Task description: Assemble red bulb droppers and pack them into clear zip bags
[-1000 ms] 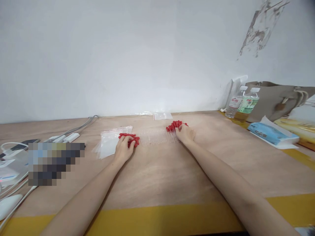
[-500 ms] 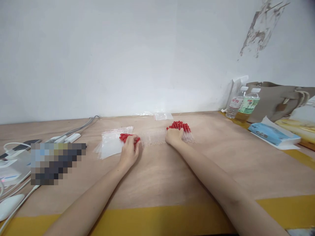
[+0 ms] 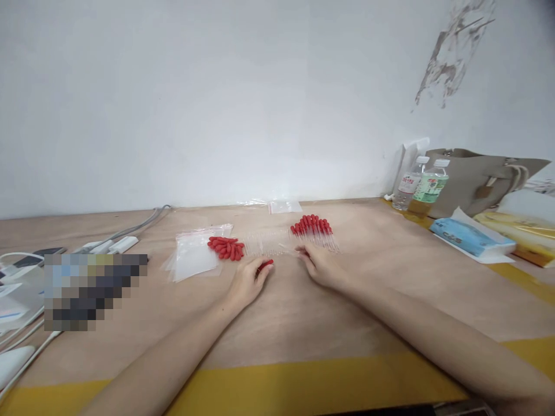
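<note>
My left hand [image 3: 248, 282] is closed around a small red rubber bulb [image 3: 266, 264], whose end sticks out past the thumb. Thumb and fingers of my right hand [image 3: 319, 264] are pinched on a thin clear dropper tube [image 3: 289, 249] that points left, toward the bulb. A gap separates the two. Behind my hands lies a row of clear tubes [image 3: 263, 240]. To its left is a heap of loose red bulbs [image 3: 226, 248], partly over clear zip bags [image 3: 195, 257]. Droppers with red bulbs on clear tubes [image 3: 313, 226] lie fanned out beyond my right hand.
Cables and a white power strip [image 3: 124, 245] lie at the left, beside a blurred-out patch. On the right stand two bottles [image 3: 429, 188], a grey bag [image 3: 472, 182] and a blue tissue pack [image 3: 472, 238]. Another clear bag [image 3: 285, 207] lies near the wall.
My left hand has come right and nearer from the bulb heap, carrying a red bulb. My right hand has drawn back from the fanned droppers and now pinches a clear tube.
</note>
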A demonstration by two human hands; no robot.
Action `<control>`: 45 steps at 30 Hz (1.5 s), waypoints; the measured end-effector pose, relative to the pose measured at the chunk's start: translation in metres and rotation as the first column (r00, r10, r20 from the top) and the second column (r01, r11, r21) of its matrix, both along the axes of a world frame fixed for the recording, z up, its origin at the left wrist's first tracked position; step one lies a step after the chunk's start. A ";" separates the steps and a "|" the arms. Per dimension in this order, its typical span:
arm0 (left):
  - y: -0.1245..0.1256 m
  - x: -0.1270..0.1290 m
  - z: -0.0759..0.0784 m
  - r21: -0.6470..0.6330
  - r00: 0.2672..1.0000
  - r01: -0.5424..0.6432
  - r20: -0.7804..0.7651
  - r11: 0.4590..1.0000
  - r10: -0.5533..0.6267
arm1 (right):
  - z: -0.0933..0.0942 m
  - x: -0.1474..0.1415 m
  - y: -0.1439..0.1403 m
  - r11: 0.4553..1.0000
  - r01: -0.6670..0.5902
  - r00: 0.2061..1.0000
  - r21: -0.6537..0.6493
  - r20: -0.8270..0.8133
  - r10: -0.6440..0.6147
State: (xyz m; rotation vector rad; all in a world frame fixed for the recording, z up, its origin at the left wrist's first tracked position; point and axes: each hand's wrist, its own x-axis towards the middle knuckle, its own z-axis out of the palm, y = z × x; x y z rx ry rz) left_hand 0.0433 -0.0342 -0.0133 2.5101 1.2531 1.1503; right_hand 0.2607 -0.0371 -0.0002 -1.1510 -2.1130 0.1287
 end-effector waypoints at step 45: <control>-0.006 0.006 0.001 -0.315 0.967 0.255 0.066 0.914 -0.247 | -0.014 0.011 -0.010 0.957 -0.190 0.951 0.218 0.281 0.125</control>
